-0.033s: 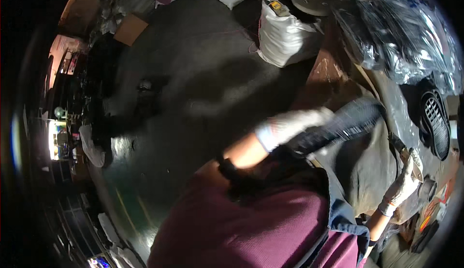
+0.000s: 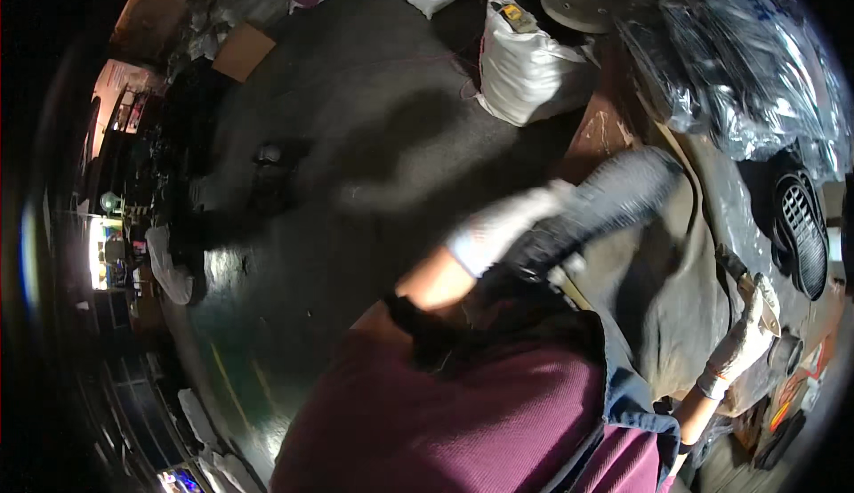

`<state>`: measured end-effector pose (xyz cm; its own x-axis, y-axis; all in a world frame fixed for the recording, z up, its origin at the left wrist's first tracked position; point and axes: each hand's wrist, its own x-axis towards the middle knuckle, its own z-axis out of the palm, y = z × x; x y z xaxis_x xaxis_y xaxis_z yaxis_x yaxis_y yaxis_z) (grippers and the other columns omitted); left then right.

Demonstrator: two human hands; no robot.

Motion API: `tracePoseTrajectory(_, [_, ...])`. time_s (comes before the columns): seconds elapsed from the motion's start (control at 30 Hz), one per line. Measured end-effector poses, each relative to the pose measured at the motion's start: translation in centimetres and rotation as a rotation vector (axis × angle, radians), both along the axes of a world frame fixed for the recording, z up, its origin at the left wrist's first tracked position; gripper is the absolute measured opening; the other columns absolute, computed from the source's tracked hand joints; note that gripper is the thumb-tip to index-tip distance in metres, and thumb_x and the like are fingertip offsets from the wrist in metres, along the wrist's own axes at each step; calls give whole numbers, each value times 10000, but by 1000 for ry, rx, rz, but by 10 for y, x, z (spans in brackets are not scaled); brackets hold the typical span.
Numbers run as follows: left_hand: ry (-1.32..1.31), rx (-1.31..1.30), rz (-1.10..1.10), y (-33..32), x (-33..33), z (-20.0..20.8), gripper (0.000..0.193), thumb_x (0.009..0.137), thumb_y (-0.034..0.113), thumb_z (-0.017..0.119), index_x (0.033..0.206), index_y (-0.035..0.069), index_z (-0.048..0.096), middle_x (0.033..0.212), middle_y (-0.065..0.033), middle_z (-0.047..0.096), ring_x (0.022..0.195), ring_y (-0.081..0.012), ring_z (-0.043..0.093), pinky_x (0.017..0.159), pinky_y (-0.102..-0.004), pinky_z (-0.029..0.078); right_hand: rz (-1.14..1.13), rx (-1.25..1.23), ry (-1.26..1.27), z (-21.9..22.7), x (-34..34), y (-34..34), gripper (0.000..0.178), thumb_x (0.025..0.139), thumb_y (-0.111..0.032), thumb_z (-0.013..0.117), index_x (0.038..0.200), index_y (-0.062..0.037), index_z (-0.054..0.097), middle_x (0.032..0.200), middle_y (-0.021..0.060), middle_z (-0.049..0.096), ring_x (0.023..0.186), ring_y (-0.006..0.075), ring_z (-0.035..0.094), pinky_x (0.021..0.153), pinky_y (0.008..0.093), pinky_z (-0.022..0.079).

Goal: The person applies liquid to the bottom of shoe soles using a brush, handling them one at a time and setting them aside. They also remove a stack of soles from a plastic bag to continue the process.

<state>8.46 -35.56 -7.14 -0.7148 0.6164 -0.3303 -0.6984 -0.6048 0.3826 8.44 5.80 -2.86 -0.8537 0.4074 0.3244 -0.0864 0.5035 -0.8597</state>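
Observation:
A black rubber shoe sole (image 2: 614, 204), blurred by motion, slants up and to the right in front of my body. My left hand (image 2: 511, 226), in a white glove, is closed on its near left side; the fingertips are smeared and partly hidden. My gloved right hand (image 2: 745, 337) grips a knife (image 2: 769, 317) with a dark end pointing up and a pale metal part beside the fingers. Another black shoe sole (image 2: 801, 235), with a grid-patterned inside, lies at the right, beyond the right hand.
A cloth-covered work surface (image 2: 680, 315) lies beneath the hands. Plastic-wrapped black bundles (image 2: 747, 57) are piled at the far right. A white sack (image 2: 525, 66) stands on the dark floor near a fan (image 2: 574, 4). A cardboard piece (image 2: 243, 52) lies far left.
My left hand and the black sole have shifted left and slightly upward. The right hand with the knife is nearly unmoved.

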Motion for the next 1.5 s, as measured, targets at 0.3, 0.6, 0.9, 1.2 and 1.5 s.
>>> tracePoseTrajectory(0.3, [83,521,1626,-216,-1,-32,914,995,579,595,1657,123,162,1688,-207,240,1516,-428,311,1235,-624,290,24,336,28,35,9,23,315,1020,-197,619,1223,23,716,1212,155,726,1117,270,680,1026,408,518])
tracePoseTrajectory(0.6, [505,40,2,165,-182,-38,431,1084,189,478,1451,-35,495,1364,-161,621,1224,-287,624,1053,-434,519,-265,-336,26,36,22,51,259,945,-55,722,1204,-40,713,1104,56,737,988,167,670,825,321,534])
tracePoseTrajectory(0.9, [1956,-862,403,396,-243,65,210,961,99,630,1140,41,724,1160,-147,704,1111,-311,652,1022,-403,504,-743,1260,52,47,84,256,310,925,-69,620,1224,-66,697,1220,115,702,1146,274,654,1046,389,510])
tracePoseTrajectory(1.2, [2515,-1445,2,467,-251,116,699,793,358,817,1405,88,613,1367,-191,636,1260,-353,607,1102,-445,459,-679,667,163,47,77,259,262,1035,-129,552,1192,-21,731,1159,125,746,1066,241,703,969,341,527])
tracePoseTrajectory(1.5, [2054,-1446,-855,497,-322,134,1228,710,546,839,1613,-53,259,1603,-306,386,1500,-386,391,1250,-383,303,-293,-152,224,75,63,216,308,1062,-189,501,1138,17,717,1054,91,742,970,158,672,893,300,521])
